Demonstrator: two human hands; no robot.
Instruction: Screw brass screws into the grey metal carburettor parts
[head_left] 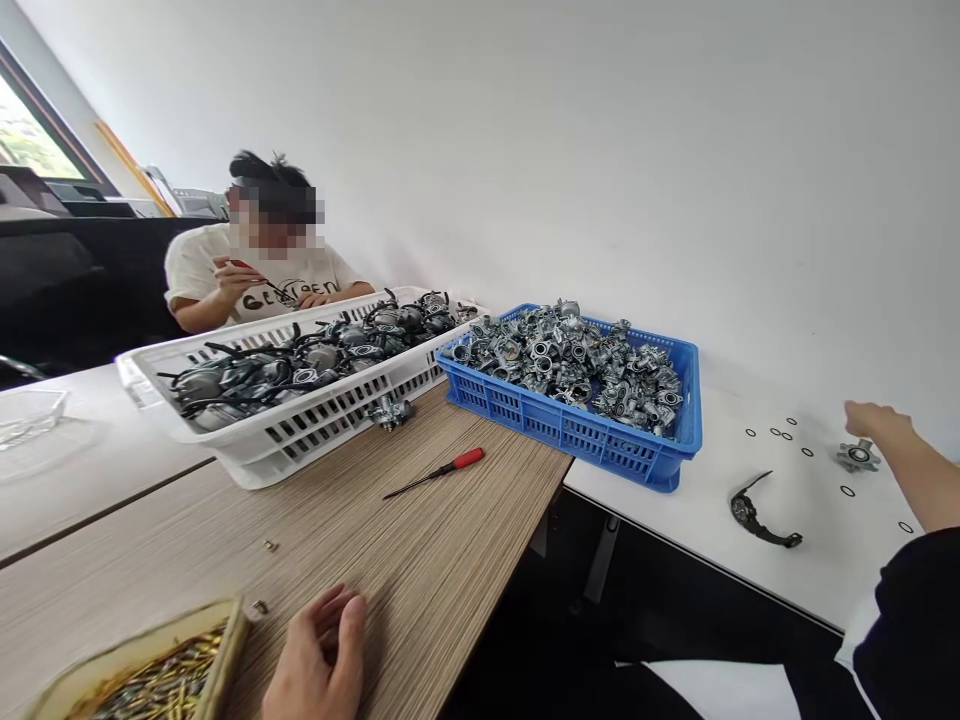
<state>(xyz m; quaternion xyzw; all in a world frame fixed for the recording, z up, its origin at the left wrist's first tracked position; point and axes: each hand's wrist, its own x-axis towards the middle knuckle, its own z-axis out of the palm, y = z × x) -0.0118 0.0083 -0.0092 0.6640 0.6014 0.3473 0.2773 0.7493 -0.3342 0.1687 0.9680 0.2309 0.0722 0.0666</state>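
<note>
Brown tabletop, left hand near its edge, open gap to screwdriver

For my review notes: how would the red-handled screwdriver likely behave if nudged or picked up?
The red-handled screwdriver would probably stay stiff, since its slim shaft looks straight and metallic. Lying loose on the wood-grain tabletop, it might roll if nudged sideways, likely in a curve, as the handle is thicker than the shaft.
</note>
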